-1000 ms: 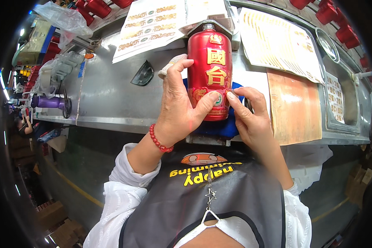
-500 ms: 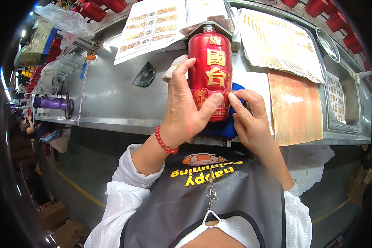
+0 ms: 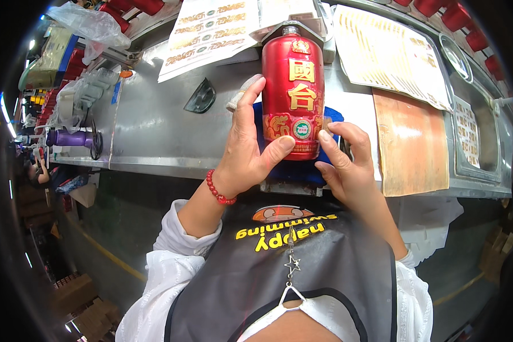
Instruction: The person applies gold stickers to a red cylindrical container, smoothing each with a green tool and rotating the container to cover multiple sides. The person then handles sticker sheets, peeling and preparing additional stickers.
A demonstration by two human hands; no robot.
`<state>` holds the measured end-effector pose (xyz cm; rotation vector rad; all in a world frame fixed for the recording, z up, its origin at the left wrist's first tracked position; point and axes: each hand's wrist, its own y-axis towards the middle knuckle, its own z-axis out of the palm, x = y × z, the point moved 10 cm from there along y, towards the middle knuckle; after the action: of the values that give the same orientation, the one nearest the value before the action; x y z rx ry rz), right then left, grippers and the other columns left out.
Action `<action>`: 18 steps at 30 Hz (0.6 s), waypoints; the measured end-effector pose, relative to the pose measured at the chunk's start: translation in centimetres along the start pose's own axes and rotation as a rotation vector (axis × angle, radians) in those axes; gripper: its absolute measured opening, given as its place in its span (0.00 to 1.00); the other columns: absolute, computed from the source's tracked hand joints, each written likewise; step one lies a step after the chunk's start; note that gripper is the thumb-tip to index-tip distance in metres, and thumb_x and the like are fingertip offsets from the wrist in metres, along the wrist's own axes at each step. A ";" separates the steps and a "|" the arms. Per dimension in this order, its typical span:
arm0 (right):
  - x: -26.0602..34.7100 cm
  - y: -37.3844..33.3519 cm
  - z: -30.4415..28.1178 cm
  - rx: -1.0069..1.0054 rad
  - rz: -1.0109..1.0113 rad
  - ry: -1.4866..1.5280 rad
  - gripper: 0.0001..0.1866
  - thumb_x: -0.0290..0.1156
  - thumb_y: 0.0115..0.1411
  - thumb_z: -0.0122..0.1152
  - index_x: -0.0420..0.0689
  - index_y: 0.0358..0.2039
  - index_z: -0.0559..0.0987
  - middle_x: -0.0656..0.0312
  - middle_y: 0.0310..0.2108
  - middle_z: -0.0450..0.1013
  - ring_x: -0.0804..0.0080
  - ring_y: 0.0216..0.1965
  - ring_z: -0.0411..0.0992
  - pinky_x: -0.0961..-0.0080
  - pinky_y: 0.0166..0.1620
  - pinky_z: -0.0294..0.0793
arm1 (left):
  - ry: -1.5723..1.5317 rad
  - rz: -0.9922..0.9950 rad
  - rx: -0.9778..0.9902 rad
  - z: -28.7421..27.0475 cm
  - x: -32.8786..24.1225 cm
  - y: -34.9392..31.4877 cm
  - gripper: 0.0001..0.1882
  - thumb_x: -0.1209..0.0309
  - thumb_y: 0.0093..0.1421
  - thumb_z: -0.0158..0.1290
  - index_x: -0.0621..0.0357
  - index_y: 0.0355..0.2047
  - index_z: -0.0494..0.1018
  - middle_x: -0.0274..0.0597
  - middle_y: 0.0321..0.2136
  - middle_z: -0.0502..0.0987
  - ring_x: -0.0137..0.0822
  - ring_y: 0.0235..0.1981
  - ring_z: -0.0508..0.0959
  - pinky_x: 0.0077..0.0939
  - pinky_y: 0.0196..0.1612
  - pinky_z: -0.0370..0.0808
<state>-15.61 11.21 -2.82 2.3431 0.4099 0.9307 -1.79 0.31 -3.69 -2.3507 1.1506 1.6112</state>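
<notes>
A red bottle (image 3: 293,74) with raised gold characters lies on a blue cloth pad (image 3: 330,149), its neck pointing away from me. A decal band (image 3: 302,129) with gold patterns and a green-and-white round emblem runs across its lower part. My left hand (image 3: 246,137) grips the bottle's left side, thumb on the band's left part, other fingers partly hidden. A beige wrap (image 3: 240,97) shows by those fingers. At the bottle's lower right edge, my right hand (image 3: 347,154) pinches the decal's end between thumb and forefinger. A dark curved scraper-like piece (image 3: 200,97) lies to the left.
Behind the bottle lie printed decal sheets (image 3: 205,34). More sheets (image 3: 382,54) and a brown board (image 3: 410,145) are to the right, beside a metal basin (image 3: 481,134). A purple bottle (image 3: 68,138) stands far left. The metal table's front edge (image 3: 171,172) runs before me.
My left thumb has moved left and down off the decal's middle, uncovering the round emblem. My right fingers have shifted slightly right at the bottle's edge.
</notes>
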 end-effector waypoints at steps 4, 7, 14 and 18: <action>0.1 -0.1 0.3 0.022 0.008 -0.010 0.35 0.20 0.46 0.72 0.45 0.58 0.77 0.53 0.54 0.67 0.53 0.54 0.68 0.58 0.56 0.71 | -0.061 -0.007 -0.016 0.0 0.2 0.0 0.49 0.54 0.61 0.62 0.69 0.69 0.48 0.61 0.68 0.55 0.51 0.70 0.56 0.41 0.71 0.52; 0.3 -0.1 0.1 0.017 0.005 -0.017 0.35 0.20 0.46 0.72 0.45 0.58 0.77 0.53 0.54 0.67 0.53 0.54 0.68 0.58 0.56 0.70 | -0.081 -0.010 -0.008 0.1 0.3 0.0 0.51 0.53 0.60 0.63 0.69 0.70 0.47 0.61 0.68 0.54 0.52 0.70 0.56 0.41 0.71 0.52; 0.1 0.1 0.6 0.055 0.026 -0.002 0.35 0.21 0.51 0.71 0.43 0.61 0.73 0.50 0.57 0.65 0.50 0.58 0.65 0.59 0.59 0.68 | 0.099 0.061 0.067 -0.1 0.2 -0.9 0.65 0.35 0.51 0.63 0.69 0.71 0.44 0.62 0.67 0.56 0.57 0.69 0.57 0.48 0.72 0.47; 0.1 0.7 0.4 0.009 0.022 -0.012 0.39 0.19 0.45 0.72 0.43 0.61 0.74 0.51 0.55 0.67 0.51 0.56 0.67 0.58 0.57 0.70 | 0.494 0.185 0.078 -0.7 -1.0 -1.0 0.66 0.31 0.46 0.62 0.66 0.71 0.50 0.60 0.64 0.62 0.57 0.65 0.63 0.60 0.71 0.43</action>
<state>-15.19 10.59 -2.55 2.3645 0.3846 0.9269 -0.80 1.25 -2.91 -2.7430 1.5179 1.0162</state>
